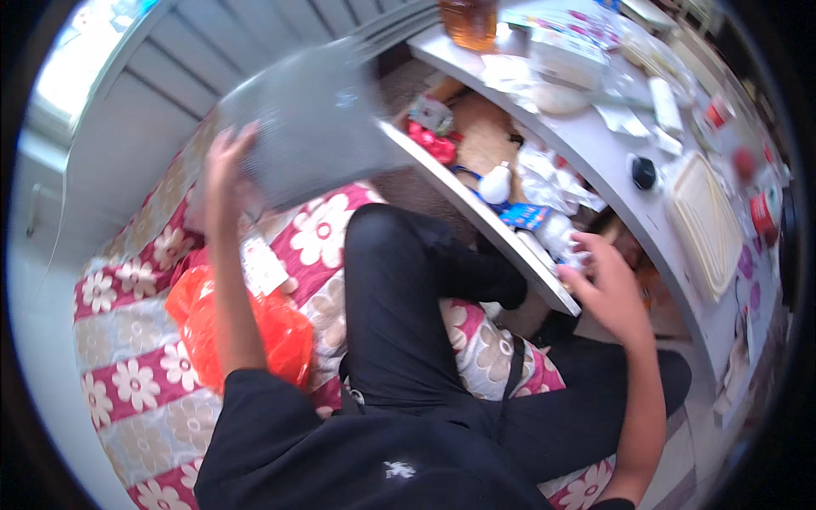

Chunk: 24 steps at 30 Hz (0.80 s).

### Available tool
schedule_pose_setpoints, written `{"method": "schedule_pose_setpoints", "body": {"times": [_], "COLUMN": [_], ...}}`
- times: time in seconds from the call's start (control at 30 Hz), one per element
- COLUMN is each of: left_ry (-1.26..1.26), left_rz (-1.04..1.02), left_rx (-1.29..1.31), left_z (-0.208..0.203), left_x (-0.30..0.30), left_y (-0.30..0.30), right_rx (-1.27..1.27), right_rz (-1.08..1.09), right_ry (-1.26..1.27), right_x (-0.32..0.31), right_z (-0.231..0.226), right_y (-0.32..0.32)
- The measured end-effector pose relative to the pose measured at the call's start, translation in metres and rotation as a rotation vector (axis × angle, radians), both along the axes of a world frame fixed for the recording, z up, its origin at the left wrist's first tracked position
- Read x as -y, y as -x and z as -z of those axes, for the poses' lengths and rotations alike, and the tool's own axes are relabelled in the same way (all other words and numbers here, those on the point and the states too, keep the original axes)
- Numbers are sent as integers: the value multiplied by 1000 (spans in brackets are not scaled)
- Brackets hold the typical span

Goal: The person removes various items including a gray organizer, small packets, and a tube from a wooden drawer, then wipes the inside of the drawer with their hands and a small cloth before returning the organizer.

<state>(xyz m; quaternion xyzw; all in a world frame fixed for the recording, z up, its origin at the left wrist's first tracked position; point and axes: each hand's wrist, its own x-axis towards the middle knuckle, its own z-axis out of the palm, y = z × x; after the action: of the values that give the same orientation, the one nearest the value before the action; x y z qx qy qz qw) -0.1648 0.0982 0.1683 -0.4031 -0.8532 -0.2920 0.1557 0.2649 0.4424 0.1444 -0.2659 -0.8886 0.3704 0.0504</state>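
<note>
My left hand (228, 157) is raised at the left, its fingers against the edge of a flat grey rectangular thing (310, 123). Motion smears that thing, so its exact kind does not show. Over the near corner of an open drawer (484, 217) is my right hand (608, 285), its fingers bent and apart beside crumpled clear plastic (558, 231). Inside the drawer lie a white light bulb (495, 184), a blue packet (525, 216), a red packet (433, 143) and a white plastic bag (548, 180).
A cluttered white desk (629, 200) curves along the right, bearing a bottle of amber liquid (469, 24), a beige lidded container (704, 225) and a small black round thing (643, 172). An orange-red plastic bag (242, 327) lies on the flowered bedding (136, 374) at left.
</note>
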Motion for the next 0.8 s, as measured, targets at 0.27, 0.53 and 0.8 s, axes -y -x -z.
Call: {"method": "schedule_pose_setpoints", "body": {"times": [0.27, 0.53, 0.8], "left_ry": [-151, 276, 248], "left_rz": [-107, 1558, 1497], "left_rx": [169, 279, 746], "left_z": [-59, -105, -95], "left_x": [-36, -170, -178], "left_y": [-78, -321, -392], "right_rx": [236, 192, 264], "right_rz": [-277, -262, -365], "right_ry": [-461, -526, -565], "right_x": [10, 15, 4], "right_z": [73, 95, 94], "right_y": [20, 57, 67]}}
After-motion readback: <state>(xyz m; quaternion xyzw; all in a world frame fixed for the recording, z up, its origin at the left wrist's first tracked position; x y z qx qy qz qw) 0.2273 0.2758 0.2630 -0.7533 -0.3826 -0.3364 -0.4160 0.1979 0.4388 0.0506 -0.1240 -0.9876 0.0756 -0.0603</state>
